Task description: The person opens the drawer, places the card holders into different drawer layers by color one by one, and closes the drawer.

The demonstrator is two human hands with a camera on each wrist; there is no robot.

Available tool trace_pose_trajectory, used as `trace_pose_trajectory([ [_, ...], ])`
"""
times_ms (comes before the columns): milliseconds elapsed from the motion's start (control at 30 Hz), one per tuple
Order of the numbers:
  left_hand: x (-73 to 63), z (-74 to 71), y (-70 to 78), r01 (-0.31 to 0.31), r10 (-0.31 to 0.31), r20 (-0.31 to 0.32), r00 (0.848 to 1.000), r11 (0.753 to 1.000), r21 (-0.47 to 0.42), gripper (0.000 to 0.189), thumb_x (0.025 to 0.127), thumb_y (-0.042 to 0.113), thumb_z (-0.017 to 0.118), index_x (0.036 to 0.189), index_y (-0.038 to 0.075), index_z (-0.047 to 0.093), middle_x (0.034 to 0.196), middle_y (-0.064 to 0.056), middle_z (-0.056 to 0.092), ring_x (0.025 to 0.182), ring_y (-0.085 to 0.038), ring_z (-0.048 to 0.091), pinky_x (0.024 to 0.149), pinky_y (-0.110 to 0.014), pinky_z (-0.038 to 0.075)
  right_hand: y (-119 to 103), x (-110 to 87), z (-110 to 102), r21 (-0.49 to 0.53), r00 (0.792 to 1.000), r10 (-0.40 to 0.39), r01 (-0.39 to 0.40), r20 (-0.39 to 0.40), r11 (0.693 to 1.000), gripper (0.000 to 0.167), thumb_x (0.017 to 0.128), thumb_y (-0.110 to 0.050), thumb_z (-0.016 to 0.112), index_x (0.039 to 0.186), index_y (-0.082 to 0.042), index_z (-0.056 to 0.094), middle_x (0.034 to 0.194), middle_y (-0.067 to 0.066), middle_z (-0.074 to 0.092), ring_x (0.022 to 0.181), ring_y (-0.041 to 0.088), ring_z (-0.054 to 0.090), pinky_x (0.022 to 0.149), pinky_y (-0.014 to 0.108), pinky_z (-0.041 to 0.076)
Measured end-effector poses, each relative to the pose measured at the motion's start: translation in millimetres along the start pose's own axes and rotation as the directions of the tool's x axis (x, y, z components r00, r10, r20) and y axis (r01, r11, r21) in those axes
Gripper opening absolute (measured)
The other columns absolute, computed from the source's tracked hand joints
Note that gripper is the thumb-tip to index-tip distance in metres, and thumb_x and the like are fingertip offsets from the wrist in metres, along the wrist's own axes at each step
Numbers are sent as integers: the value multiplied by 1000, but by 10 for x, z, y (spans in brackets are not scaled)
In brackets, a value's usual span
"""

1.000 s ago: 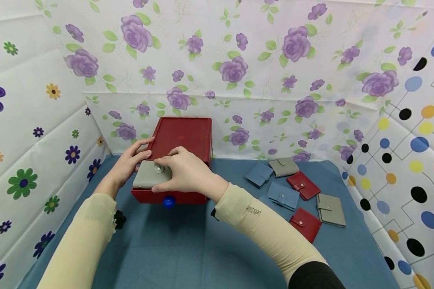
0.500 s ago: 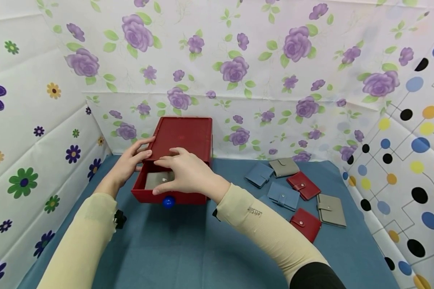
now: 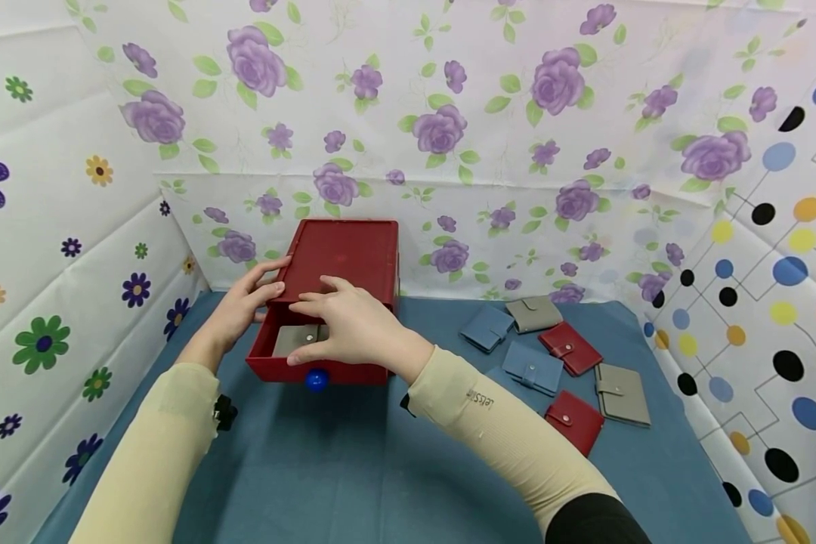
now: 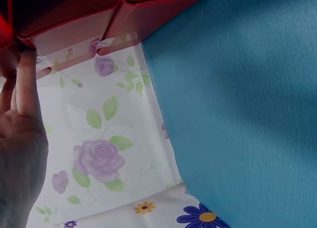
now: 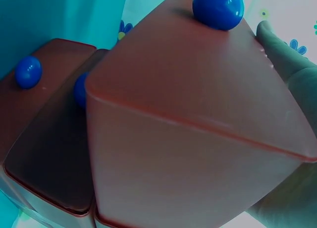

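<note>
A grey wallet [image 3: 290, 339] with a snap strap lies inside the pulled-out top drawer [image 3: 272, 369] of a red drawer cabinet [image 3: 343, 257]. Over the drawer's right part is my right hand [image 3: 357, 325], thumb and fingers spread apart, hiding part of the wallet. My left hand [image 3: 245, 298] rests against the cabinet's left side near the front, its fingers fairly straight. A round blue knob [image 3: 316, 380] sits on the drawer front. In the right wrist view, the drawer sticks out past lower drawers, which bear blue knobs [image 5: 28, 72] too.
On the blue tablecloth [image 3: 353, 468] to the right lie several wallets: blue ones [image 3: 533, 369], red ones [image 3: 574, 423] and grey ones [image 3: 622, 394]. Behind the cabinet rises a flowered cloth wall [image 3: 489, 151]. Patterned sheets flank the table on both sides.
The grey wallet, pinched by my right hand above the drawer a second ago, has gone down into it. My right fingers have let go. The left hand has stayed put.
</note>
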State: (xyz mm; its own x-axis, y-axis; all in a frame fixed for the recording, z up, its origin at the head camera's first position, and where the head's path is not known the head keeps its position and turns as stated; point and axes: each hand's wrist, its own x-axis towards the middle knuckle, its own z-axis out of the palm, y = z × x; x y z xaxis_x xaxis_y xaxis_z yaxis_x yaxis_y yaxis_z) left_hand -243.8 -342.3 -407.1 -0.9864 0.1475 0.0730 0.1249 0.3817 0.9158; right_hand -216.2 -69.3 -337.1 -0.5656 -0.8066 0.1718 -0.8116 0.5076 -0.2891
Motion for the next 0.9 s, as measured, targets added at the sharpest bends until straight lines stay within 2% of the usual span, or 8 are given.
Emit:
trace_pose_trajectory([
  [100,4,1,9,0,0,-3,1000,1000,4,62,112,42,52,171,28,34,168,-17,40,134,-41,55,97,-58,55,4,-7,-2,2,1000,0,0,-1,1000,81,91,-66,77,156,-21,60,158,0,57,155,33,36,123,50,36],
  [367,-16,2,47,5,-5,-2,1000,1000,3,63,112,43,52,171,28,33,167,-18,41,131,-39,57,93,-49,57,5,-25,-13,8,1000,-2,2,3,1000,81,92,-65,76,156,-20,59,158,1,56,156,32,35,124,48,34],
  [700,-23,4,16,1,-1,-8,1000,1000,3,63,112,43,52,171,29,32,167,-18,40,132,-41,57,89,-43,58,2,-74,-24,12,1000,8,-8,1,1000,73,96,-62,73,156,-22,60,159,-1,56,156,30,34,123,48,36],
  [900,-23,9,13,0,0,-13,1000,1000,4,63,113,42,52,171,29,32,167,-18,40,125,-30,61,88,-38,59,27,-123,-4,20,999,-1,2,-43,1000,67,99,-58,72,154,-21,62,158,0,56,155,31,36,123,47,37],
])
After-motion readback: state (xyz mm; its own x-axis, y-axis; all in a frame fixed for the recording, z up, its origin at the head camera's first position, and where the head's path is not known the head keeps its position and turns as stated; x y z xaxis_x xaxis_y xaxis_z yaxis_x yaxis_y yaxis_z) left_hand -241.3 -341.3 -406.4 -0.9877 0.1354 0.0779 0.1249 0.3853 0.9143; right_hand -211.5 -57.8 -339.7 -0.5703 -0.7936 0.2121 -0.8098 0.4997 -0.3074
